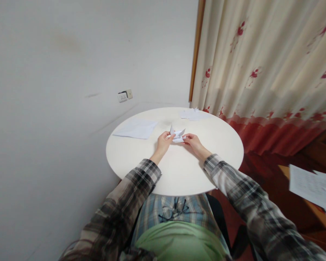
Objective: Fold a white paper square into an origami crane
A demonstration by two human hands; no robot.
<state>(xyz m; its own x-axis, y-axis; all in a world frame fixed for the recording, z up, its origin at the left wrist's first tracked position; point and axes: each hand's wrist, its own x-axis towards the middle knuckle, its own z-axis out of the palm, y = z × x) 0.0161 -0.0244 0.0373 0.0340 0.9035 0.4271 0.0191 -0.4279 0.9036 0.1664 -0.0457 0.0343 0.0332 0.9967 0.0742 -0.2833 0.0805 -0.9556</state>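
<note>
A small folded piece of white paper [178, 139], with two pointed flaps standing up, is held just over the middle of the round white table [176, 170]. My left hand [163, 142] pinches its left side between thumb and fingers. On the opposite side, my right hand [193, 142] grips the right edge in the same way. The fingers cover both ends of the folded paper, so its full shape cannot be made out.
White paper sheets [137, 128] lie at the table's left. More papers [194, 114] are at the far right edge, a small folded piece on them. A wall with a socket [122, 97] borders the left; a curtain [260, 72] hangs behind. Written sheets [312, 185] lie at right.
</note>
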